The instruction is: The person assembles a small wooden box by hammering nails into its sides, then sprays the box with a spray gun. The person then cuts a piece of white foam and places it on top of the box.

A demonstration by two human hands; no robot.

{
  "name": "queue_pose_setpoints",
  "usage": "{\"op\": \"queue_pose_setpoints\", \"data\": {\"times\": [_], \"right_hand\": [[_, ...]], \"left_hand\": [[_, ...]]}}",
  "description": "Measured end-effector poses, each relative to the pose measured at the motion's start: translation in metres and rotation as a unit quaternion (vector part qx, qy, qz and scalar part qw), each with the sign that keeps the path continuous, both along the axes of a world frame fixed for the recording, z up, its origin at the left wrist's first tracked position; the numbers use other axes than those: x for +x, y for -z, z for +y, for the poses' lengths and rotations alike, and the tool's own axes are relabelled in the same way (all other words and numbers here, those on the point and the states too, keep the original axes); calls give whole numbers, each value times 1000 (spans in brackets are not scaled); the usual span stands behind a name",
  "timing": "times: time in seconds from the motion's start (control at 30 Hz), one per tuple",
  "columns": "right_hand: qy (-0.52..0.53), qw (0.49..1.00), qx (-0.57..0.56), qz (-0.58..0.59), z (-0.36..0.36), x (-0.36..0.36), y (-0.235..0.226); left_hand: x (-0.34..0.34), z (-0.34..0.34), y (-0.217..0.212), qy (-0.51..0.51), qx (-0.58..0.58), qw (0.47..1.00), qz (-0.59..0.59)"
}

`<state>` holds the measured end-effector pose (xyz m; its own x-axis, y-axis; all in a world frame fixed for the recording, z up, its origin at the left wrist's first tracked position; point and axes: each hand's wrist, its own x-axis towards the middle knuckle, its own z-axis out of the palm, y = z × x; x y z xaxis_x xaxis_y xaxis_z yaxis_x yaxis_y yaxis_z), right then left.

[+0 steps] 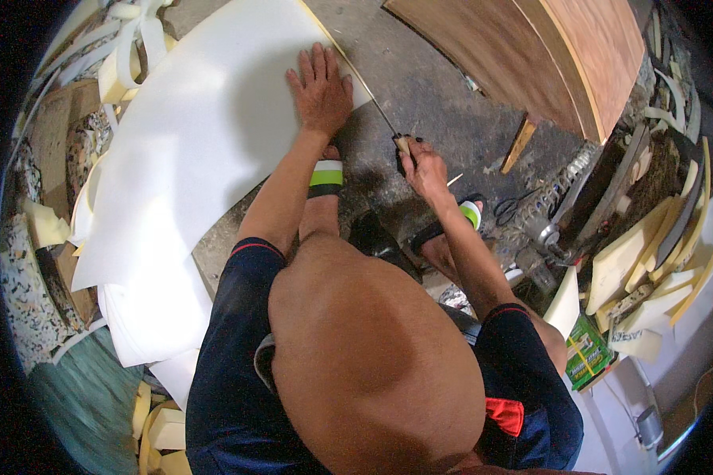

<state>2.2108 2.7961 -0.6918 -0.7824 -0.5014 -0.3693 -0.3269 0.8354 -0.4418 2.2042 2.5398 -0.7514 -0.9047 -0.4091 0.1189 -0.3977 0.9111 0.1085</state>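
Note:
A large white foam sheet [190, 119] with a yellowish edge lies before me on the left. My left hand [322, 91] rests flat on it near its right edge, fingers spread. In my right hand [425, 168], just off the sheet's right corner, is the handle of a long, thin-bladed knife [383, 116]. Its narrow blade points forward and runs along the yellowish edge of the foam. My fingers are wrapped round the handle and hide part of it. The blade's tip is hard to make out.
A curved brown wooden panel [491, 55] with a short leg [520, 146] stands at the far right. Black-handled scissors [505, 209] lie beside my right foot. Foam offcuts [622, 249] and a green box [590, 352] are at the right. Speckled foam [28, 269] sits at the left.

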Motion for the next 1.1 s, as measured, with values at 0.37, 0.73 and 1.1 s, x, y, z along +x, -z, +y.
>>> {"op": "queue_pose_setpoints", "data": {"times": [0.37,0.73,1.1], "right_hand": [[25,998,52,-9,72,47,-13],[89,996,6,31,102,88,-46],[285,937,150,135,39,93,-35]], "left_hand": [[1,-1,10,9,8,1000,9],[60,-24,-35,156,104,972,-144],[138,-154,-99,-328,423,807,248]]}}
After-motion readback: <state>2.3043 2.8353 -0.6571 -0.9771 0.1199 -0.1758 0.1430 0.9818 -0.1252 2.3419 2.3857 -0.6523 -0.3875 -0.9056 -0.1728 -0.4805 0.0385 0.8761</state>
